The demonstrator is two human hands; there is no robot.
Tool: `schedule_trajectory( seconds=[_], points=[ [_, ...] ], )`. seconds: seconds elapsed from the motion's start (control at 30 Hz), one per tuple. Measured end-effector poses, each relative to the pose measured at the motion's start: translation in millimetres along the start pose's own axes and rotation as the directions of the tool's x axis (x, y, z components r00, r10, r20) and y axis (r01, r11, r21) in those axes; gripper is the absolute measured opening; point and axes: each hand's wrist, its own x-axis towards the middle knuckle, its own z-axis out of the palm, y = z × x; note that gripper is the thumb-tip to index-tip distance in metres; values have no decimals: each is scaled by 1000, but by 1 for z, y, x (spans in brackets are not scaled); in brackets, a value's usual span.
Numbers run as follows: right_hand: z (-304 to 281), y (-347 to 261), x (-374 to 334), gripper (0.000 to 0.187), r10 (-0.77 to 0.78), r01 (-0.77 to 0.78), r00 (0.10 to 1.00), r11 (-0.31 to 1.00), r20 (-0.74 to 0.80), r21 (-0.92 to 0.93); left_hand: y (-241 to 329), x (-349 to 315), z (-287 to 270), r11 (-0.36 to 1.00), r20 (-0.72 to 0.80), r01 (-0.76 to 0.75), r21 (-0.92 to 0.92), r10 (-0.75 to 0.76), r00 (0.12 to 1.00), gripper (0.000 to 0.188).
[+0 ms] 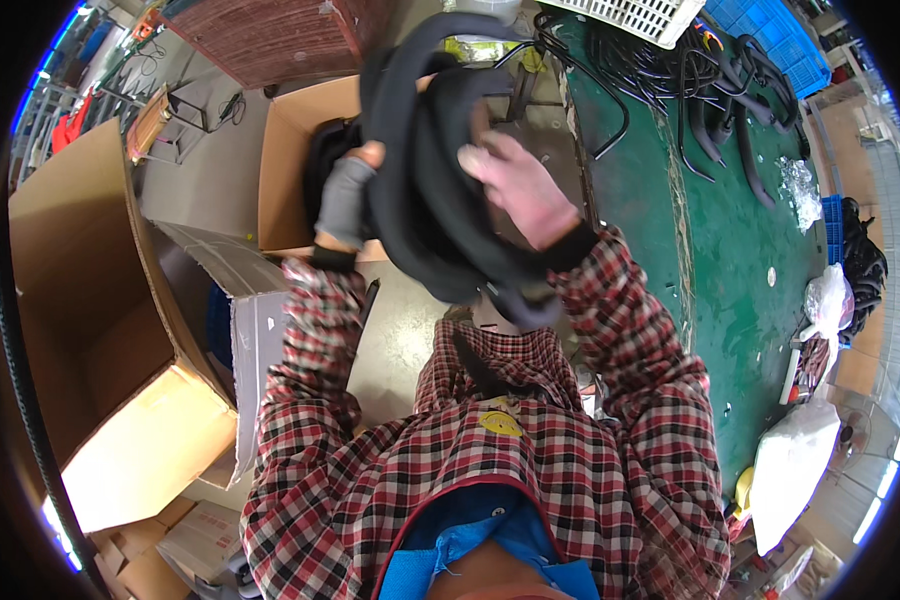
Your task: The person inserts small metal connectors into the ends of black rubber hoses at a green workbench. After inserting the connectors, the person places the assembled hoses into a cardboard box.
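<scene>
In front of me hangs a bundle of thick, curved black tubes (410,190), matte and slightly blurred by motion. My left hand (346,200), in a grey glove with bare fingertips, grips the bundle's left side. On the other side my right hand (522,190), in a pink glove, is closed against the tubes; part of its grip is blurred. Behind and left of the bundle stands an open cardboard box (275,165), with dark tubes partly visible inside it. The bundle hides much of the box's right side.
To the right is a green-topped table (640,290) with thin black hoses (640,60), a white crate (640,15), a blue crate (780,45) and plastic bags (795,470). Large open cartons (80,250) stand at left. A reddish-brown wooden panel (270,40) lies beyond the box.
</scene>
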Motion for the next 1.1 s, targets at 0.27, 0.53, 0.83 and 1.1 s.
schedule_trajectory(
  seconds=[0.27, 0.53, 0.83, 1.1],
  points=[
    [-72, 24, -72, 33, -261, 247, 962, 959, 84, 141, -51, 26, -188, 829, -471, -344, 442, 541, 697, 24],
    [-166, 170, -328, 34, 59, -138, 748, 988, -661, -68, -257, -65, 89, 743, 195, 237, 626, -444, 875, 31],
    [-212, 268, -684, 27, -129, -371, -284, 928, -950, -15, -295, -176, 374, 410, 533, -355, 840, -740, 409, 30],
    [-294, 264, -852, 65, -206, -625, -696, 645, -688, 440, -406, -366, 444, 372, 365, -386, 844, -926, -95, 43]
  ],
)
